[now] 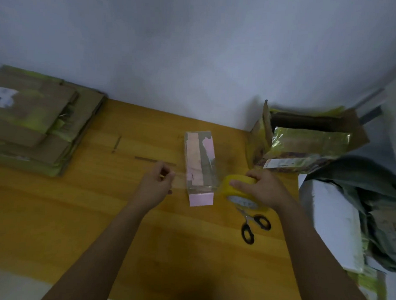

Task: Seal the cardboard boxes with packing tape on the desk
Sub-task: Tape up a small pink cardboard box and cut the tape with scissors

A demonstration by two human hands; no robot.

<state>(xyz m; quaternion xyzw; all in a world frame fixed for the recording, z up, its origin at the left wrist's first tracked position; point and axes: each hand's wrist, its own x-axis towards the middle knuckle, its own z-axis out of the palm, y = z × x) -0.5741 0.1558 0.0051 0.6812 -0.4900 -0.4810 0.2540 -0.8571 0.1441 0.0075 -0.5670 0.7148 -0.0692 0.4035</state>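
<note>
Two hands worked over a narrow pink box (199,167) lying mid-desk, its long axis running away from the person; the left hand (156,182) pinched the free end of a clear tape strip (180,179) stretched across the box's near end; the right hand (262,189) curled round the yellow tape roll (240,192) just right of the box; black-handled scissors (252,227) lay near the roll; flattened cardboard (35,120) was stacked far left, an open carton (311,136) far right, on the orange wooden desk (99,202) against a white wall (197,47)
</note>
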